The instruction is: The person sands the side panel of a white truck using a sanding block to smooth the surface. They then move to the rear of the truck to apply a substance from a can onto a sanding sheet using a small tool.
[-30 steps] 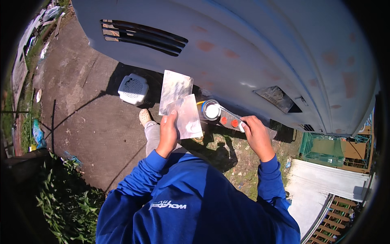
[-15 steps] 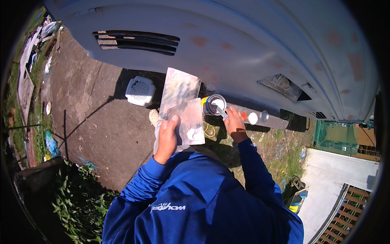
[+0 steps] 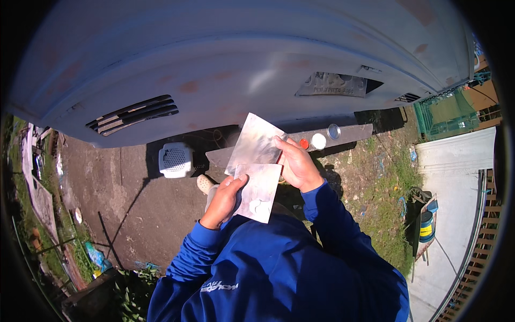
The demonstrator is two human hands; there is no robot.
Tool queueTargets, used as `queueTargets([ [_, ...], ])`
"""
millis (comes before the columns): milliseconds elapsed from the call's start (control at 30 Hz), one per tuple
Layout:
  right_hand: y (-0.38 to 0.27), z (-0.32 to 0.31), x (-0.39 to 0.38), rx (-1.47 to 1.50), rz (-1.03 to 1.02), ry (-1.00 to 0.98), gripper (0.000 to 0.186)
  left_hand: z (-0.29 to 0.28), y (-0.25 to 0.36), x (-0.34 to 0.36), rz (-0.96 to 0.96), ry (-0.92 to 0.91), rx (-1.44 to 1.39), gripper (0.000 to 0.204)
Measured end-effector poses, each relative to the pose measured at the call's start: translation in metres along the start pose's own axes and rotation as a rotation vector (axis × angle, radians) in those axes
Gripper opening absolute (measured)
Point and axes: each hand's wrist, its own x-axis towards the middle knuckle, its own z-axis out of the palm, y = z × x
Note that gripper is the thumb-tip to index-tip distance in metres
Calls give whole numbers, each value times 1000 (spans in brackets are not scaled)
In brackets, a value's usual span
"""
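Note:
My left hand (image 3: 222,201) is closed on a small, flat whitish plate (image 3: 262,181), its thumb pressed on the top face. A dab of white paste (image 3: 259,207) sits near that plate's lower corner. Just beyond, a larger smudged flat plate (image 3: 255,140) is overlapped by the smaller one at its near end. My right hand (image 3: 299,165) grips the larger plate's right edge, thumb on top and the other fingers mostly hidden. I see no spatula in either hand. The paste can is out of sight.
A grey vehicle body (image 3: 225,70) with reddish patches stands in front. Beneath it lies a board (image 3: 351,134) with a red round item (image 3: 304,144), a white lid (image 3: 318,141) and a metal lid (image 3: 333,131). A white perforated stool (image 3: 176,160) is left.
My right hand has left the paste can, and the spatula it held no longer shows. It now grips the larger plate. Both plates appear lower in view, and the view has shifted.

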Motion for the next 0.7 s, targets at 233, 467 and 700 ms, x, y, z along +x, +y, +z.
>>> queueTargets([
  [233, -63, -66, -46, 80, -423, 217, 27, 19, 3, 17, -76, 107, -118, 39],
  [467, -82, -95, -74, -140, -691, 409, 53, 26, 10, 18, -13, 108, -109, 41],
  [700, -97, -51, -124, 200, -518, -100, 63, 10, -2, 1, 131, 211, -198, 39],
])
